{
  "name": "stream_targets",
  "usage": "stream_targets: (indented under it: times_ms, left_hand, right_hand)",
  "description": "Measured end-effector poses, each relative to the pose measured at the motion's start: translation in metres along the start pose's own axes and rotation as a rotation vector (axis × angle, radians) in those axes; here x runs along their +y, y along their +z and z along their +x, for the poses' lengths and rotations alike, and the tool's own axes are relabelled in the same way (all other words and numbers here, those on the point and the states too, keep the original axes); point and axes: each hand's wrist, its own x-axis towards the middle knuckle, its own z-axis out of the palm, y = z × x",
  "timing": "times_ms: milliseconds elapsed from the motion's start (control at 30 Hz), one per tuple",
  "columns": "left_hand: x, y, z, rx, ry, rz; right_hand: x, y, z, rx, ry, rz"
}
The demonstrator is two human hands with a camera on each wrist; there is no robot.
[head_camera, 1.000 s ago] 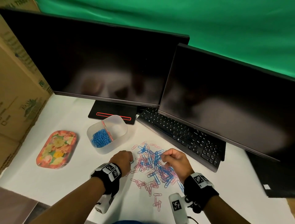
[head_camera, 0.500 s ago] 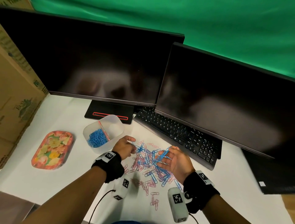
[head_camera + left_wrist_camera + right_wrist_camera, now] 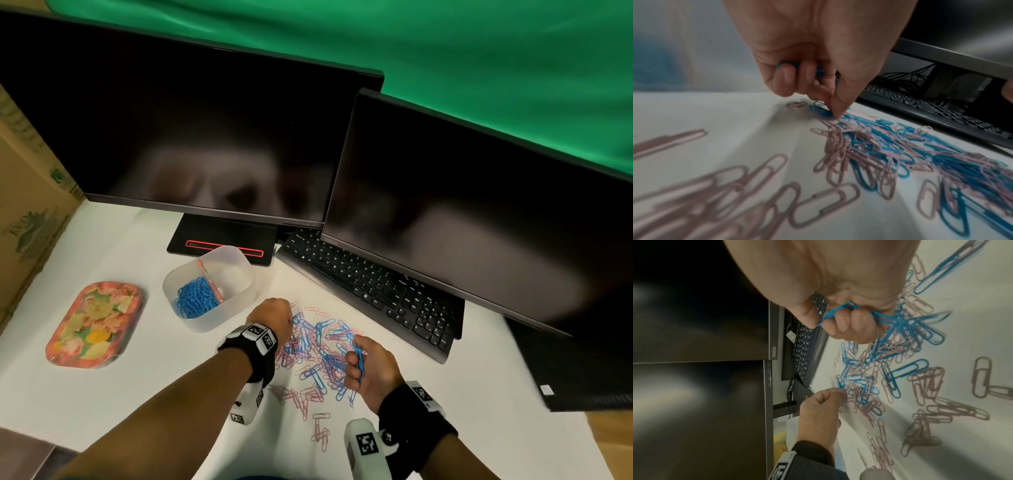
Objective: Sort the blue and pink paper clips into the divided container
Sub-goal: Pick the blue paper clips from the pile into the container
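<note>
A flowered tray [image 3: 94,323] is sitting at the left of the white bench [image 3: 137,394], just beside the divided container [image 3: 239,270], which is holding a heap of blue clips [image 3: 197,297] in its left compartment; the right compartment's contents are too small to make out. At the pile's left edge, the left hand [image 3: 272,317] is curling its grip around a few blue paper clips [image 3: 819,71] while thumb and forefinger are pinching down at a blue clip on the bench. The mixed pile of blue and pink paper clips [image 3: 318,353] is lying flat, long axes pointing every way, too many to count. The right hand [image 3: 371,368] is clamping its grip on a bunch of blue clips [image 3: 840,309], their ends fanning out. Behind, one keyboard [image 3: 370,287] and two dark monitors [image 3: 205,137] are standing.
</note>
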Motion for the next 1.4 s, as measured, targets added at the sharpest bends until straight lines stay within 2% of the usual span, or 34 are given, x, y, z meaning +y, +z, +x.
stream_targets:
  times_ms: [100, 200, 400, 567, 733, 867, 967, 1133, 1200, 1400]
  left_hand:
    - [-0.004, -0.002, -0.004, 0.009, 0.011, -0.055]
    - [-0.008, -0.011, -0.013, 0.054, 0.015, -0.256]
    - [-0.022, -0.049, -0.048, 0.097, 0.037, -0.720]
    - [-0.043, -0.089, -0.072, 0.201, -0.008, -0.927]
    - [-0.087, -0.121, -0.074, 0.304, -0.100, -0.953]
    - [-0.112, -0.132, -0.062, 0.222, -0.186, -0.884]
    - [-0.116, -0.135, -0.057, 0.176, -0.219, -0.750]
    - [-0.118, -0.137, -0.055, 0.192, -0.272, -0.586]
    - [-0.121, -0.138, -0.054, 0.181, -0.310, -0.666]
    - [-0.132, -0.140, -0.053, 0.210, -0.389, -1.112]
  right_hand:
    - [-0.001, 0.002, 0.000, 0.005, -0.024, -0.017]
    - [-0.005, 0.006, -0.003, -0.028, -0.071, -0.076]
    - [-0.020, 0.037, -0.017, -0.197, -0.232, -0.269]
    - [-0.036, 0.094, -0.030, -0.351, -0.326, -0.458]
    - [-0.046, 0.182, -0.043, -0.540, -0.417, -0.600]
    - [-0.047, 0.242, -0.049, -0.636, -0.455, -0.660]
    - [-0.045, 0.272, -0.048, -0.657, -0.476, -0.696]
    - [-0.039, 0.296, -0.040, -0.635, -0.474, -0.772]
    - [-0.035, 0.300, -0.037, -0.635, -0.471, -0.791]
    - [-0.031, 0.306, -0.028, -0.595, -0.479, -0.892]
